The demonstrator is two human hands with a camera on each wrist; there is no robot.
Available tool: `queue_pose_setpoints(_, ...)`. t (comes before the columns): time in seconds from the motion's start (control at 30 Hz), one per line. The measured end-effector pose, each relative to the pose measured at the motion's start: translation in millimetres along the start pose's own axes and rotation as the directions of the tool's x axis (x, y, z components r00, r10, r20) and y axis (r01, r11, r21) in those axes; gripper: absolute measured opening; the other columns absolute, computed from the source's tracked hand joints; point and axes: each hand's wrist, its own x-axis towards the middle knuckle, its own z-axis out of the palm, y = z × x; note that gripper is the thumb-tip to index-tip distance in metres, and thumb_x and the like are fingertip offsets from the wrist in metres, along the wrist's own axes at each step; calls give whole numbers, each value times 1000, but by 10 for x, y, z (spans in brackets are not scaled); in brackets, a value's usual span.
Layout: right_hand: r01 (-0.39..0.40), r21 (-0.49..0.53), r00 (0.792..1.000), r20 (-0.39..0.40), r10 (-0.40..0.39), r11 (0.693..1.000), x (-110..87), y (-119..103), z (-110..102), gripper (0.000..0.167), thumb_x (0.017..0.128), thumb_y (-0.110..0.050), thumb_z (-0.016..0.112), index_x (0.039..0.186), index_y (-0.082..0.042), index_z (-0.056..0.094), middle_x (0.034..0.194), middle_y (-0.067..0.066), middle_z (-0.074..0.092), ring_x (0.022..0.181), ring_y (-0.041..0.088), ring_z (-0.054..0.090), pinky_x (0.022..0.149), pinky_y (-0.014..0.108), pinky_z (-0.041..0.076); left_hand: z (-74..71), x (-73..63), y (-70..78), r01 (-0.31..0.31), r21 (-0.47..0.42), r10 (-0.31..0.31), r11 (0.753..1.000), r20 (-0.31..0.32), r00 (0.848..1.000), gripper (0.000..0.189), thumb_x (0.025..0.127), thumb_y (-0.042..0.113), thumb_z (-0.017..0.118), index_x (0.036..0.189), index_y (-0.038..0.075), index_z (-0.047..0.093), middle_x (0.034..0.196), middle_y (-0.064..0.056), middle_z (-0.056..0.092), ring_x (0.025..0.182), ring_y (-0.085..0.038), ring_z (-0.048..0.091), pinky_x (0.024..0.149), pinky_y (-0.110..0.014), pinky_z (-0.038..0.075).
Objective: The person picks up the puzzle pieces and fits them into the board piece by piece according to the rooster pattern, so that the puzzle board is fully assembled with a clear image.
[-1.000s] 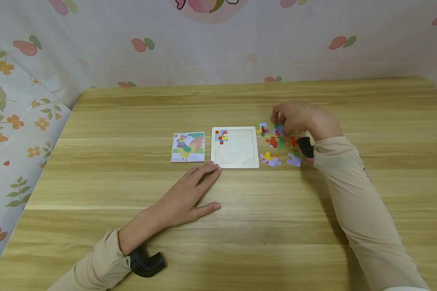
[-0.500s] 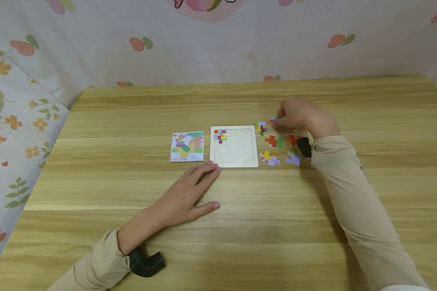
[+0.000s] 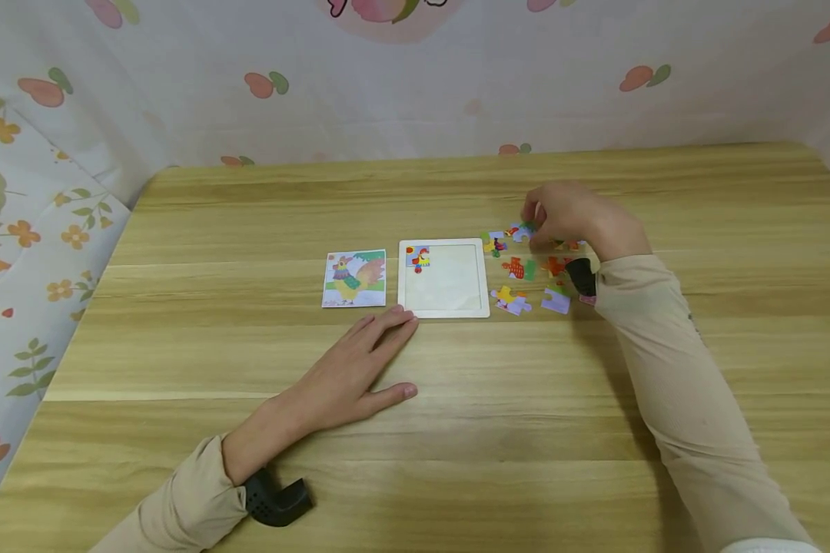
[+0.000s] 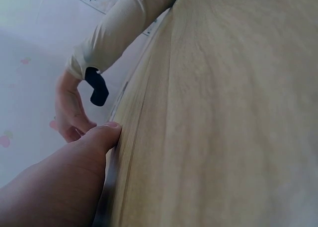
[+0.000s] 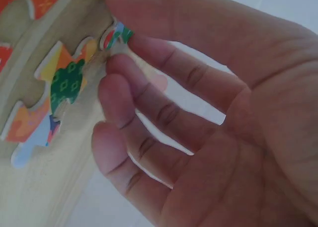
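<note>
My flat left hand [image 3: 349, 378] touches the puzzle tray [image 3: 484, 280]; I can't tell if my right hand [image 3: 572, 217] pinches a puzzle piece [image 3: 522, 233].

head: we look forward-down over the table [image 3: 498, 461] | left wrist: we look low across it, tilted, right hand [image 4: 72, 112] beyond | right wrist: we face that hand close up, sharing puzzle pieces [image 5: 68, 82] with head
</note>
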Motion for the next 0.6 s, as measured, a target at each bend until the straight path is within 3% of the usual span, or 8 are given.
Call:
queue_pose_setpoints(0.4, 33, -26, 999, -38, -34, 999, 4, 33, 13, 25, 75, -10, 72, 95, -1, 61, 92, 14, 58, 83, 29, 52, 75, 43, 43, 0, 3, 6, -15, -3, 15, 1000, -28, 999, 72, 92, 47, 52, 144, 0, 31, 143, -11, 32, 137, -22, 20, 110, -39, 17)
queue_pose_setpoints(0.6, 26, -15, 998, -50, -27, 1000, 1, 25, 7, 26, 77, -12, 69, 98, 0, 59, 94, 16, 59, 81, 28, 53, 73, 42, 44, -3, -2, 3, -16, -4, 16, 1000, -24, 1000, 73, 92, 46, 53, 144, 0, 31, 144, -11, 32, 137, -22, 21, 109, -39, 17)
